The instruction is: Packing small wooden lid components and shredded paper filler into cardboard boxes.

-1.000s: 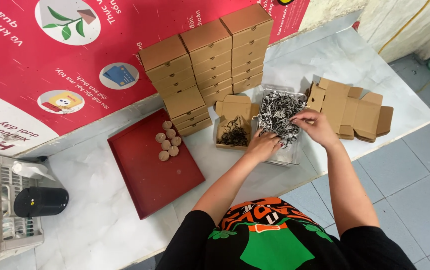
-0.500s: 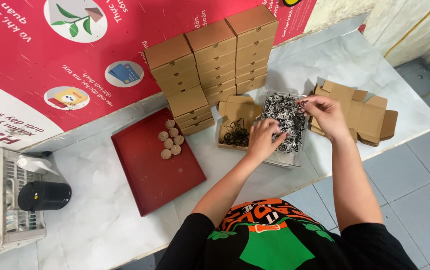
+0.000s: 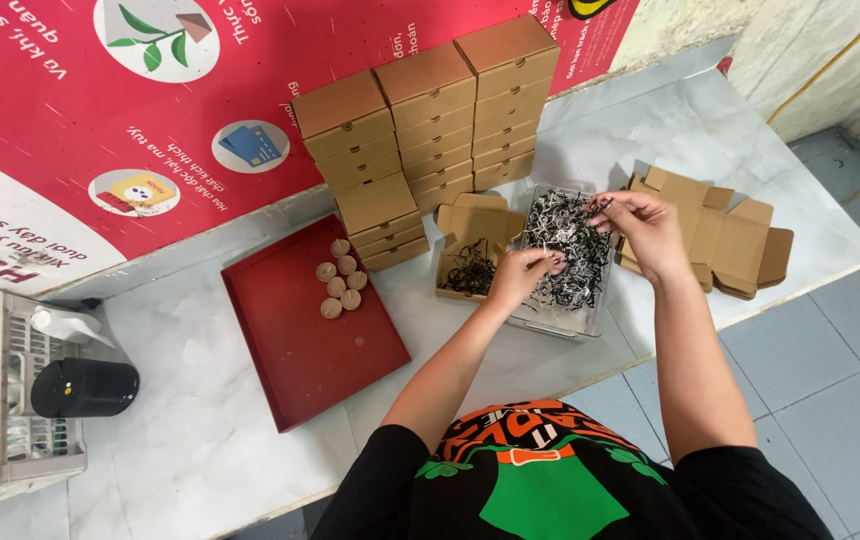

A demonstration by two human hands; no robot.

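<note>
A clear plastic tray (image 3: 590, 318) full of black and white shredded paper (image 3: 570, 240) sits on the white table. My left hand (image 3: 522, 272) reaches into the shreds at the tray's left edge, fingers pinched on some. My right hand (image 3: 645, 228) hovers over the tray's far right side, pinching a few strands. Left of the tray stands an open brown cardboard box (image 3: 472, 250) with black shreds inside.
Stacks of closed brown boxes (image 3: 430, 120) stand behind. Flat unfolded boxes (image 3: 725, 240) lie at the right. A red tray (image 3: 300, 340) at the left holds several small round wooden pieces (image 3: 340, 280). A white basket (image 3: 10, 420) with a black cylinder (image 3: 85, 388) sits far left.
My right hand has lifted and shifted right with a few strands. My left hand has moved from the open box's edge into the shreds. The camera view shifted slightly.
</note>
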